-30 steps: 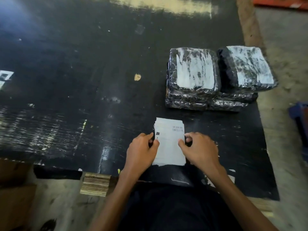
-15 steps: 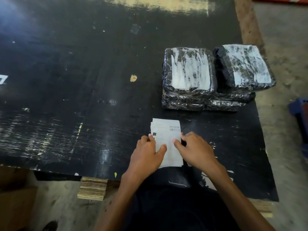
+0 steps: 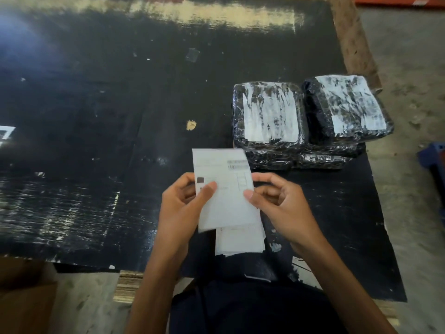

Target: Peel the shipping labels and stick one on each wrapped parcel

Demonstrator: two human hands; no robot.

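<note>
A white shipping label sheet [image 3: 226, 194] with printed barcodes is lifted off the table, held at its sides by my left hand [image 3: 185, 201] and my right hand [image 3: 281, 203], thumbs on its face. Under it, the rest of the label stack [image 3: 240, 239] lies on the black tabletop [image 3: 96, 141]. Beyond my hands sit black plastic-wrapped parcels in two stacks: the left stack's top parcel [image 3: 268, 114] and the right stack's top parcel [image 3: 346, 107] both show white patches on top. Lower parcels [image 3: 320, 160] peek out beneath them.
The table's right edge runs close behind the parcels, with concrete floor [image 3: 409, 68] beyond. A blue object [image 3: 433, 160] stands on the floor at right. A cardboard box [image 3: 24, 297] sits lower left, and a wooden block [image 3: 127, 285] under the table's front edge.
Both hands rested on the label stack on the table before. Now they have raised the top sheet off the stack, toward the camera.
</note>
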